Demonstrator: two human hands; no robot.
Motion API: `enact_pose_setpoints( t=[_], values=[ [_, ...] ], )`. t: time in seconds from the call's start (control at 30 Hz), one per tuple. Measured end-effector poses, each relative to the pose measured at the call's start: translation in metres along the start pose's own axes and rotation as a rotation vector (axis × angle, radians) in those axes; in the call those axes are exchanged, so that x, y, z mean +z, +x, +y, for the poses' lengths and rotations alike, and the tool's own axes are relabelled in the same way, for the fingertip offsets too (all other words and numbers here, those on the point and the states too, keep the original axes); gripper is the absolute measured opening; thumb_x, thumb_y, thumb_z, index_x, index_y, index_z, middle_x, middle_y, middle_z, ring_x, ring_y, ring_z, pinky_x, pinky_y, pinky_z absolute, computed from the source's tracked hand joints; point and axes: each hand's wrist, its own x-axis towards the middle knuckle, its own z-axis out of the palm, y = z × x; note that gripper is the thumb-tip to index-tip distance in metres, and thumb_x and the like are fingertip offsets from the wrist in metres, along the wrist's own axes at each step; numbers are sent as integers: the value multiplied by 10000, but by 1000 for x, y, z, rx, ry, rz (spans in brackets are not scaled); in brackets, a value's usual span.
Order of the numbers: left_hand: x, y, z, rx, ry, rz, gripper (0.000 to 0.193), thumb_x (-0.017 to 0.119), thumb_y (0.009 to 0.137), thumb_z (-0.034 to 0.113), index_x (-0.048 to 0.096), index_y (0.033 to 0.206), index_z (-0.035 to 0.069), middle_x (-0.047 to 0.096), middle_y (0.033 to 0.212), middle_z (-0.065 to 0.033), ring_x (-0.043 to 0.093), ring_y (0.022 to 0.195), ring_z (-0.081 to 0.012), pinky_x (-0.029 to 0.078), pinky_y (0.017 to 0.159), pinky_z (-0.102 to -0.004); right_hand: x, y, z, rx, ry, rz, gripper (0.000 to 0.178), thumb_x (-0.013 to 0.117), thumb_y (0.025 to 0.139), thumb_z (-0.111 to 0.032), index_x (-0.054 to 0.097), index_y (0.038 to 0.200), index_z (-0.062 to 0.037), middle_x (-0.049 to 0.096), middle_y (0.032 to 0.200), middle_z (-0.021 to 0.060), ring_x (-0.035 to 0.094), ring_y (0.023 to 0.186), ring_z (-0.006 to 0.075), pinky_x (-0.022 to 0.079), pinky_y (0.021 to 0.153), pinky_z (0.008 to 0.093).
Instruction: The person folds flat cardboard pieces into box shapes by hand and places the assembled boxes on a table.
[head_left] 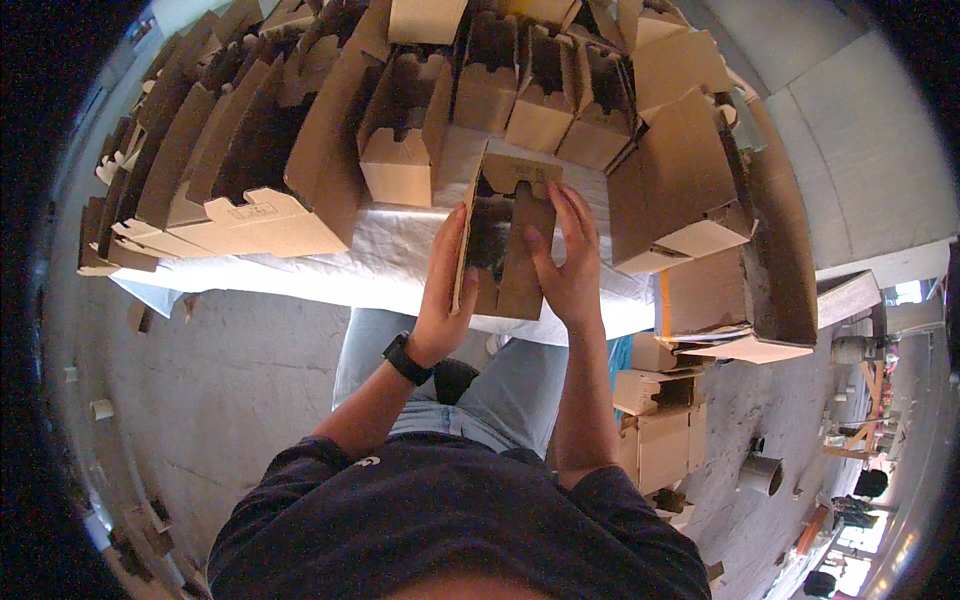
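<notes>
A narrow brown cardboard box (522, 258) with an open top is between my hands, in front of my body at the near edge of the cloth-covered table. My left hand (446, 295) grips its left wall, with the thumb over the rim and the fingers outside. On the opposite side, my right hand (570, 255) holds the right wall, its thumb on the upper edge and its fingers toward the far corner. A notched flap shows at the far end of the box. Its inside is dark, so I cannot tell whether anything lies in it.
White cloth (390, 245) covers the table. Long open boxes (265, 225) crowd the left, several narrow boxes (540, 125) line the back, and larger cartons (680, 185) stand at the right. More cartons (665, 440) are stacked on the floor beside a grey cylindrical container (762, 474).
</notes>
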Motion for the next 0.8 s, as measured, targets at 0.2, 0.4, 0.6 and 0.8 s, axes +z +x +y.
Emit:
enact_pose_setpoints(
  t=[0.2,0.4,0.6,0.8],
  values=[
    [-1,0,0,14,-8,-2,586,422,904,10,224,1456,2,250,1505,-171,229,1402,-306,176,1139,-386,-2,-2,-3,-66,-126,-63,567,683,822,-218,488,1337,-84,428,1394,168,409,1289,315,313,1051,414],
    [-4,2,0,-28,-38,-51,685,497,869,10,174,1473,18,228,1509,-174,224,1403,-308,182,1139,-385,-6,0,-18,33,-162,-150,691,688,817,-281,383,1406,-87,315,1451,218,379,1293,411,360,1032,475],
    [-16,5,-4,-50,-151,-210,900,681,791,134,120,1489,34,144,1540,-161,142,1430,-296,156,1145,-393,-1,-3,-25,166,-96,-179,767,687,820,-299,290,1442,-88,329,1427,253,423,1248,451,408,997,480],
    [-43,19,-17,-67,-496,-375,875,574,871,470,116,1503,74,78,1570,-101,83,1445,-258,124,1144,-421,1,-3,-22,132,-49,-161,747,674,829,-276,287,1440,-90,344,1411,263,431,1235,462,446,963,476]
  ],
)
